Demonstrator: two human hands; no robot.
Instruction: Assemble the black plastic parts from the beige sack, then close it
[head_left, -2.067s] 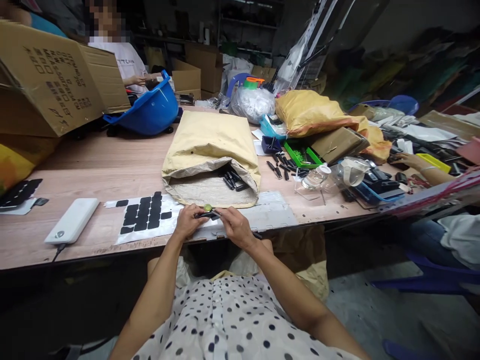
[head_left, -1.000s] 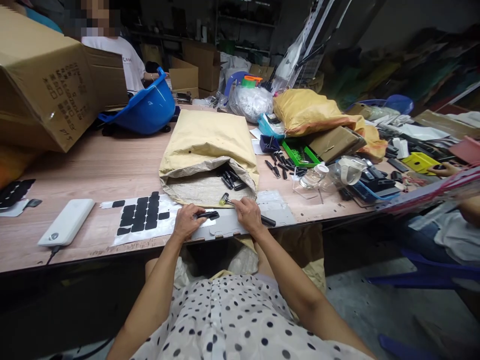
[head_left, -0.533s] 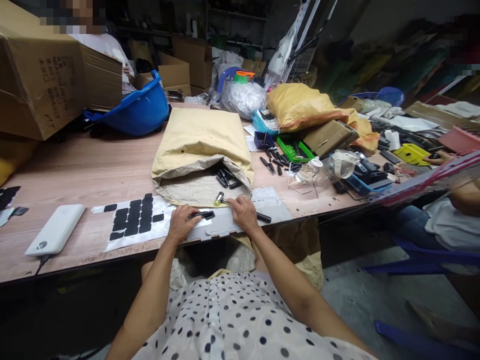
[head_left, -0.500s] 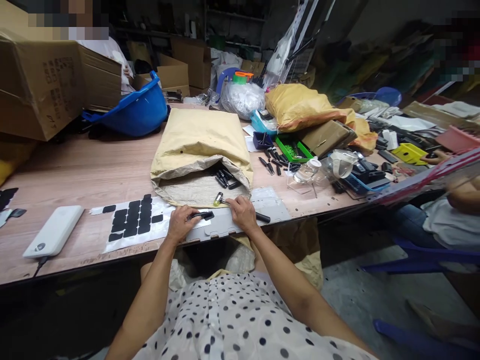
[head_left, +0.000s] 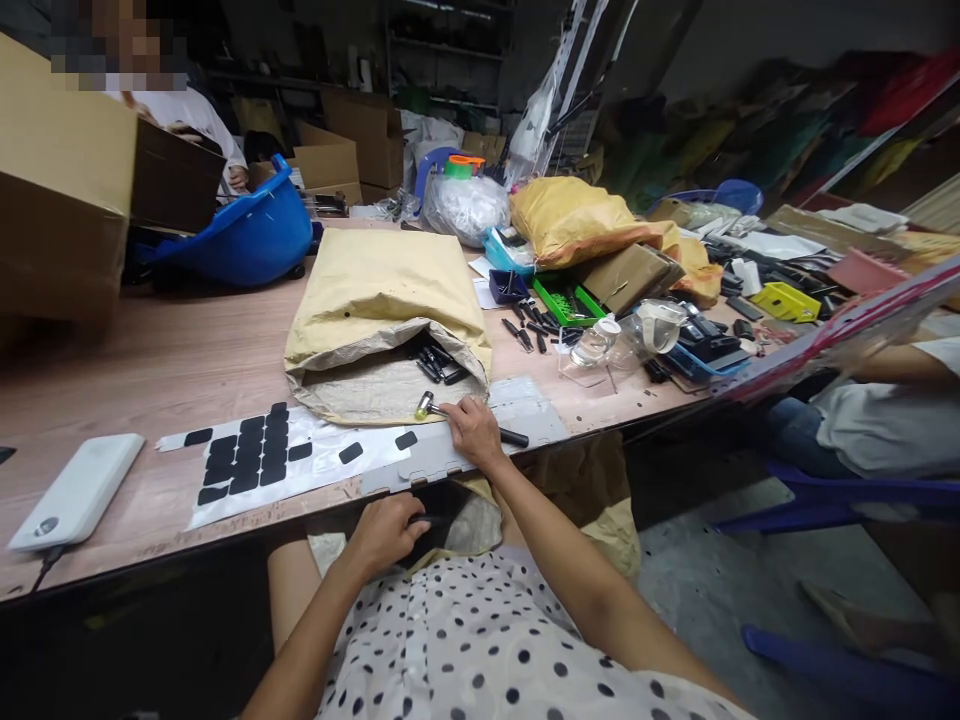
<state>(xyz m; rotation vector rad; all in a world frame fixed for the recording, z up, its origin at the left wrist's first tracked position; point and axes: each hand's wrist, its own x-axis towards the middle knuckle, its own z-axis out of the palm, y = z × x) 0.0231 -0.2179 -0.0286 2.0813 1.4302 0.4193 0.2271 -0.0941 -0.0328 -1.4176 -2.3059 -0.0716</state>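
Note:
My right hand [head_left: 474, 430] rests over the grey board [head_left: 525, 405] at the table edge, closed around a small hammer [head_left: 424, 405] with a metal and yellowish head and a black handle. Below the edge, my left hand [head_left: 384, 532] is closed on a slim black part [head_left: 424, 519], mostly hidden by the fingers, beside the dark mouth of a sack at my lap. Beyond my right hand lies a pale yellow sack [head_left: 390, 275], its mouth facing me with several black parts [head_left: 439, 363] inside. Black stickers [head_left: 259, 450] lie on a white sheet to the left.
A white power bank [head_left: 82, 490] with a cable lies left. Behind it are a blue basin [head_left: 240, 240] and a cardboard box [head_left: 60, 210]. Right are a green tray [head_left: 562, 300], a clear bottle [head_left: 596, 340] and a yellow bin [head_left: 787, 300]. A co-worker stands far left; another sits right.
My left hand has moved down off the grey board with the black part, to below the table edge. My right hand still holds the hammer. The view has shifted slightly.

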